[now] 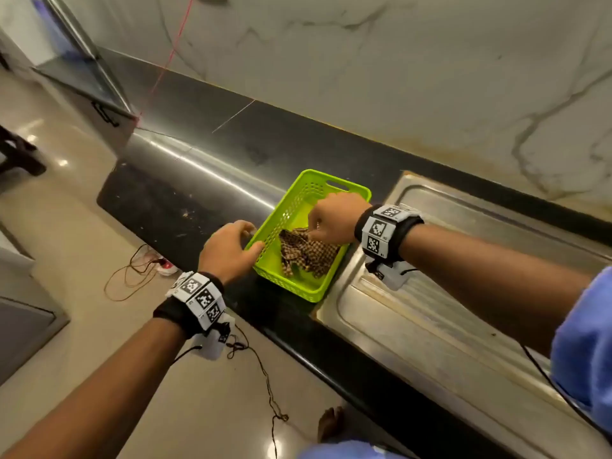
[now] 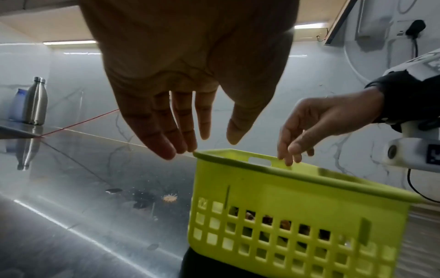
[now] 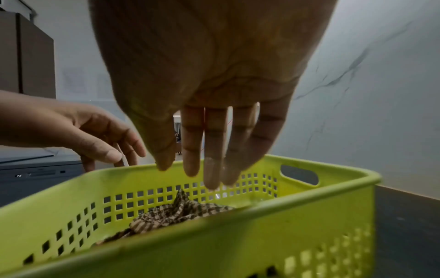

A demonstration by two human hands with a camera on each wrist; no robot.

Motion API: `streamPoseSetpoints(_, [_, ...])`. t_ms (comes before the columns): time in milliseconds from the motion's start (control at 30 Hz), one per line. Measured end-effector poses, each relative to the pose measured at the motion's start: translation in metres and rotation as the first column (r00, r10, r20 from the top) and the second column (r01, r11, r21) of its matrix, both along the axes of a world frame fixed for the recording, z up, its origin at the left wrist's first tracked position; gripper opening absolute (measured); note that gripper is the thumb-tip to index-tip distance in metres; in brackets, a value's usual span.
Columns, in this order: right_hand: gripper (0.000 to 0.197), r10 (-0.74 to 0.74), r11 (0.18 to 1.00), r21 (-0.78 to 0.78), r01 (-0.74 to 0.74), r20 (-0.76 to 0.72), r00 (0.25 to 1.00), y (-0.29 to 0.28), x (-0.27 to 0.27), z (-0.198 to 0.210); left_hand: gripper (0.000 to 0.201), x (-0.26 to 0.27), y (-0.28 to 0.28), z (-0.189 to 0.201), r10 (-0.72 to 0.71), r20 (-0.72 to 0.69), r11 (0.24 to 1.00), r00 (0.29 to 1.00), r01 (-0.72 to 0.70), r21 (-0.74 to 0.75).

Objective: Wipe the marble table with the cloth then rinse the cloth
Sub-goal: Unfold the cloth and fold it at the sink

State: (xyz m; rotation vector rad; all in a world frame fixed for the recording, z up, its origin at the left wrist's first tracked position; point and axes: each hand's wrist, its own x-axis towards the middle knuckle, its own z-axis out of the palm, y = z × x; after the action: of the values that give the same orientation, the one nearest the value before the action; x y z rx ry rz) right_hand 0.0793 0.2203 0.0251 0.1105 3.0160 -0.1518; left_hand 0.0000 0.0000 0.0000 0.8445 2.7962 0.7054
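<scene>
From the head view, a lime basket (image 1: 299, 207) stands on the dark bench (image 1: 185, 180) at its front edge, just beside the steel sink drainboard (image 1: 430, 293) on the right; bare bench stretches away to the left. The checked brown cloth (image 1: 306, 251) lies crumpled on the basket floor. The right hand (image 1: 334, 221) reaches down inside, fingertips at the cloth, though whether they pinch it I cannot tell here; the left hand (image 1: 228, 248) rests relaxed at the basket's left rim, thumb touching it.

From the left wrist, the left hand (image 2: 190, 79) hangs released, fingers straight, tips near the basket (image 2: 297, 216) corner; the right hand (image 2: 316, 127) dips its fingers over the far rim; a steel bottle (image 2: 35, 101) stands well apart by the wall.

From the right wrist, the right hand (image 3: 209, 84) hangs with straight fingers above the cloth (image 3: 176, 212), apart from it, grasping nothing; the cloth sits bunched against the basket (image 3: 214, 250) wall; the left hand (image 3: 95, 135) hovers beyond the rim.
</scene>
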Motion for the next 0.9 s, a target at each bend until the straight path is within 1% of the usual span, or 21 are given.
streamPoseSetpoints(67, [0.034,0.017,0.997,0.072,-0.024,0.088,0.996,-0.006,-0.013,-0.005,0.032,-0.010,0.001,-0.006,-0.010,0.049,1.000,0.999,0.009,0.019])
streamPoseSetpoints(133, [0.044,0.005,0.994,0.106,-0.023,0.171,0.985,-0.012,-0.020,-0.013,0.027,-0.017,0.002,-0.011,-0.021,0.082,1.000,0.996,0.020,0.006])
streamPoseSetpoints(233, [0.050,-0.012,0.995,0.099,-0.008,0.202,0.979,-0.016,-0.028,-0.022,0.023,-0.027,0.000,-0.018,-0.034,0.112,0.999,0.993,0.034,0.002])
streamPoseSetpoints(300, [0.046,-0.015,0.995,0.096,-0.005,0.208,0.978,-0.018,-0.031,-0.026,0.024,-0.031,0.000,-0.019,-0.040,0.121,0.999,0.992,0.043,-0.018])
streamPoseSetpoints(333, [0.040,-0.009,0.996,0.084,-0.009,0.213,0.977,-0.018,-0.032,-0.027,0.025,-0.031,0.000,-0.018,-0.045,0.126,0.999,0.991,0.048,-0.020])
streamPoseSetpoints(433, [0.018,0.002,1.000,0.016,-0.006,0.207,0.978,-0.019,-0.032,-0.029,0.025,-0.034,0.002,-0.017,-0.052,0.139,0.997,0.989,0.058,-0.042])
streamPoseSetpoints(500, [0.011,-0.031,0.997,-0.067,0.043,0.170,0.985,-0.017,-0.032,-0.025,0.026,-0.035,0.004,-0.016,-0.051,0.143,0.995,0.988,0.062,-0.077])
streamPoseSetpoints(567, [0.007,-0.082,0.977,-0.189,0.101,0.103,0.991,-0.011,-0.035,-0.015,0.034,-0.035,0.007,-0.014,-0.065,0.124,0.992,0.990,0.077,-0.099])
streamPoseSetpoints(667, [0.005,-0.116,0.934,-0.340,0.109,-0.001,0.993,0.002,-0.035,0.012,0.066,-0.036,0.016,-0.004,-0.137,0.038,0.984,0.990,0.140,-0.113])
streamPoseSetpoints(733, [0.008,-0.145,0.914,-0.395,0.096,-0.096,0.985,0.013,-0.033,0.035,0.086,-0.038,0.027,0.007,-0.208,0.014,0.976,0.978,0.208,-0.063])
streamPoseSetpoints(767, [0.009,-0.160,0.909,-0.408,0.088,-0.146,0.976,0.017,-0.032,0.045,0.091,-0.039,0.033,0.014,-0.239,0.020,0.971,0.971,0.239,-0.024])
streamPoseSetpoints(833, [0.011,-0.182,0.903,-0.423,0.070,-0.231,0.956,0.025,-0.030,0.066,0.093,-0.035,0.046,0.030,-0.278,0.045,0.960,0.960,0.275,0.052])
streamPoseSetpoints(900, [0.017,-0.187,0.906,-0.420,0.053,-0.285,0.940,0.031,-0.025,0.086,0.088,-0.027,0.062,0.050,-0.314,0.067,0.946,0.947,0.306,0.111])
